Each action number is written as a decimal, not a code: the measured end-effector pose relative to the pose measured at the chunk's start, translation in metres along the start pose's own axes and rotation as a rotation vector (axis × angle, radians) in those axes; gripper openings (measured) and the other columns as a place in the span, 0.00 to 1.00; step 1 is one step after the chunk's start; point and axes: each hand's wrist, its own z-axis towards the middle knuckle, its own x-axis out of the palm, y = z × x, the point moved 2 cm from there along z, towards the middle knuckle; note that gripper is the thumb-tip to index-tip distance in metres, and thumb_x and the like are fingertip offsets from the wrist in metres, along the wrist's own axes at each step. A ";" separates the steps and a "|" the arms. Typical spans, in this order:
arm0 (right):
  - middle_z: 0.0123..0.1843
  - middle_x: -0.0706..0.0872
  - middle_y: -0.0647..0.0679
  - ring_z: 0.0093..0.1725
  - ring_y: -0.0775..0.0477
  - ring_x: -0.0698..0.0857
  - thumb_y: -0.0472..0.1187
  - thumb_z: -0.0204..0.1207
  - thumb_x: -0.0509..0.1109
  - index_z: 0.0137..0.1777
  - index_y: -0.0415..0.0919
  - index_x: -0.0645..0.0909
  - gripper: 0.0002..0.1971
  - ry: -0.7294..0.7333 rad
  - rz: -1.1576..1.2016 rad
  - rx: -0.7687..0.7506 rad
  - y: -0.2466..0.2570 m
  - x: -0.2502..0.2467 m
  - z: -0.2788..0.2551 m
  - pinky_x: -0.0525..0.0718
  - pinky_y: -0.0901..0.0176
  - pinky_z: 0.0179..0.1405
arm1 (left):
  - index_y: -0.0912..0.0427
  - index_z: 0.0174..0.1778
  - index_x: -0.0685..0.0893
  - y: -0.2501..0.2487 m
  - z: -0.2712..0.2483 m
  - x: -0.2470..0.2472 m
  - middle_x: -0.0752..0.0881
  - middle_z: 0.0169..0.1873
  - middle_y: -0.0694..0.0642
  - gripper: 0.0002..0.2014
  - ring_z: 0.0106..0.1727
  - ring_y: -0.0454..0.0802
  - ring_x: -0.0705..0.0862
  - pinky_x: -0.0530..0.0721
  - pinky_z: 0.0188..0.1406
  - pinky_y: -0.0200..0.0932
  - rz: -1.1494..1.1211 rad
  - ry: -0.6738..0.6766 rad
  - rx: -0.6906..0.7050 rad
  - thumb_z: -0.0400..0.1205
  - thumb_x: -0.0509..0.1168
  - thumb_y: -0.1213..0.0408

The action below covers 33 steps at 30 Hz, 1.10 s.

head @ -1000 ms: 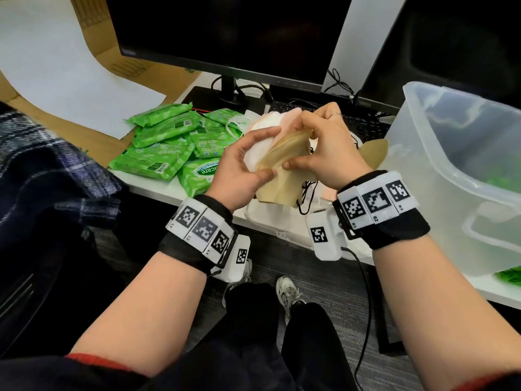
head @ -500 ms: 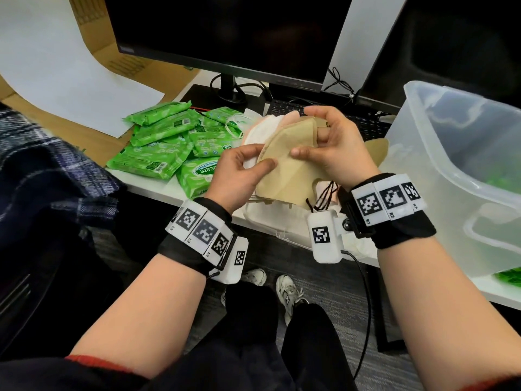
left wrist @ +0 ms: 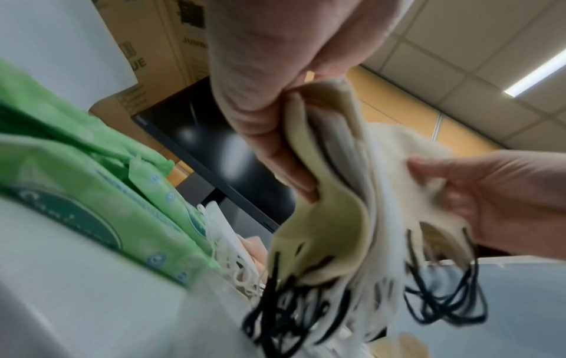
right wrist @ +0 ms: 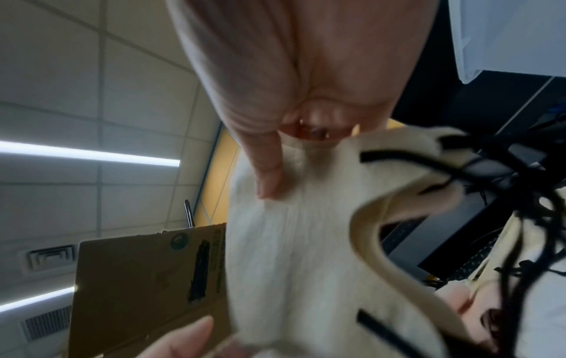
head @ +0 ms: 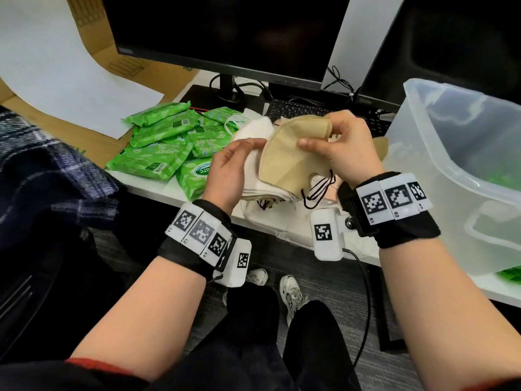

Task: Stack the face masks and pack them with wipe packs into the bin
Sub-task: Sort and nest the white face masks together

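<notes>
Mask orientation: the tan face mask (head: 290, 153) is held on edge above the worktop (head: 158, 190), its long axis running from the upper right down toward the person, dark ear loops (head: 317, 190) hanging from the lower end.
Mask stack: white and tan folded masks (head: 255, 170) pressed together, the tan one on the right face of the bundle.
Left hand (head: 228, 172): fingers curled round the left side of the stack, thumb on top.
Right hand (head: 342, 148): thumb and fingers pinch the tan mask's upper edge.
Wipe packs (head: 158, 148): bright green, heaped flat on the worktop left of the hands.
Bin (head: 462, 176): translucent plastic, at the right, well apart from the stack.
Left wrist view: several black loops (left wrist: 294, 312) dangle in a tangle below the layered edges, though blurred.
Right wrist view: the pale inner face of a mask (right wrist: 291, 254) under the thumb.
</notes>
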 end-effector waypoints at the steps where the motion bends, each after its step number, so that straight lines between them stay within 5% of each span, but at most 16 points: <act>1: 0.42 0.82 0.56 0.43 0.59 0.80 0.34 0.69 0.76 0.39 0.52 0.78 0.12 0.015 0.061 -0.020 0.002 -0.001 -0.001 0.81 0.63 0.45 | 0.63 0.47 0.86 -0.001 0.001 -0.002 0.86 0.44 0.49 0.14 0.46 0.28 0.82 0.74 0.54 0.24 0.008 -0.051 -0.011 0.85 0.54 0.67; 5: 0.32 0.85 0.62 0.36 0.66 0.81 0.26 0.72 0.70 0.42 0.46 0.75 0.13 0.131 0.294 -0.077 0.008 -0.002 -0.003 0.79 0.72 0.39 | 0.55 0.44 0.85 -0.001 0.001 -0.004 0.85 0.45 0.48 0.17 0.52 0.43 0.82 0.74 0.57 0.39 0.123 -0.081 -0.091 0.86 0.52 0.56; 7: 0.36 0.87 0.59 0.40 0.62 0.84 0.27 0.69 0.71 0.46 0.44 0.76 0.13 0.199 0.377 -0.085 0.010 0.002 -0.005 0.82 0.68 0.42 | 0.57 0.45 0.86 0.000 0.001 -0.002 0.88 0.45 0.48 0.21 0.49 0.44 0.84 0.79 0.56 0.43 0.052 -0.016 -0.167 0.83 0.55 0.46; 10: 0.42 0.85 0.56 0.44 0.59 0.84 0.27 0.65 0.70 0.52 0.45 0.75 0.18 0.288 0.415 -0.056 0.010 0.010 -0.009 0.83 0.65 0.45 | 0.60 0.52 0.88 0.006 0.001 0.000 0.89 0.49 0.62 0.33 0.54 0.57 0.87 0.82 0.59 0.52 -0.019 0.139 -0.209 0.73 0.53 0.34; 12: 0.46 0.83 0.51 0.45 0.55 0.84 0.29 0.64 0.70 0.56 0.48 0.73 0.22 0.306 0.332 -0.011 0.007 0.013 -0.009 0.84 0.59 0.48 | 0.61 0.53 0.87 0.006 -0.002 0.002 0.90 0.48 0.63 0.32 0.53 0.57 0.88 0.84 0.55 0.50 -0.072 0.221 -0.205 0.77 0.52 0.37; 15: 0.55 0.82 0.41 0.50 0.34 0.83 0.32 0.64 0.73 0.61 0.54 0.70 0.28 0.312 0.186 0.010 0.003 0.013 -0.010 0.84 0.39 0.57 | 0.63 0.50 0.86 0.005 -0.005 0.005 0.89 0.44 0.60 0.20 0.46 0.54 0.88 0.84 0.51 0.46 -0.102 0.290 -0.180 0.71 0.65 0.51; 18: 0.59 0.81 0.34 0.52 0.39 0.84 0.27 0.68 0.73 0.69 0.51 0.64 0.34 0.309 0.179 0.045 0.002 0.011 -0.011 0.82 0.37 0.60 | 0.61 0.44 0.84 0.006 -0.005 0.005 0.87 0.37 0.56 0.11 0.34 0.46 0.85 0.84 0.38 0.38 0.029 0.291 -0.123 0.66 0.67 0.70; 21: 0.57 0.82 0.33 0.54 0.41 0.84 0.29 0.66 0.75 0.76 0.49 0.59 0.41 0.324 0.134 0.049 0.002 0.011 -0.010 0.81 0.39 0.63 | 0.64 0.48 0.82 0.003 -0.007 0.006 0.87 0.33 0.50 0.12 0.30 0.39 0.85 0.83 0.33 0.32 0.048 0.325 -0.094 0.74 0.64 0.83; 25: 0.56 0.83 0.35 0.50 0.42 0.85 0.25 0.68 0.74 0.81 0.47 0.50 0.47 0.359 0.083 0.024 0.004 0.010 -0.008 0.82 0.41 0.61 | 0.60 0.46 0.82 -0.001 -0.009 0.006 0.88 0.27 0.43 0.14 0.30 0.36 0.85 0.83 0.32 0.31 0.046 0.361 -0.060 0.71 0.65 0.82; 28: 0.54 0.83 0.41 0.49 0.47 0.86 0.25 0.69 0.73 0.82 0.47 0.45 0.50 0.309 0.111 0.041 0.004 0.010 -0.008 0.84 0.46 0.59 | 0.55 0.52 0.79 -0.003 -0.011 0.006 0.88 0.39 0.44 0.21 0.37 0.34 0.85 0.83 0.38 0.31 0.039 0.381 -0.018 0.65 0.62 0.76; 30: 0.57 0.79 0.44 0.55 0.43 0.84 0.35 0.68 0.77 0.82 0.48 0.45 0.51 0.221 0.031 0.062 -0.001 0.012 -0.007 0.83 0.43 0.60 | 0.51 0.60 0.73 -0.006 -0.011 0.005 0.82 0.54 0.47 0.29 0.47 0.31 0.83 0.82 0.44 0.30 0.023 0.409 0.040 0.65 0.59 0.78; 33: 0.69 0.74 0.44 0.65 0.44 0.78 0.55 0.61 0.79 0.76 0.48 0.64 0.44 0.251 -0.006 0.117 -0.007 0.012 -0.011 0.79 0.42 0.66 | 0.46 0.71 0.63 -0.011 -0.010 0.002 0.77 0.61 0.51 0.40 0.49 0.36 0.84 0.83 0.41 0.34 -0.040 0.484 0.074 0.66 0.58 0.83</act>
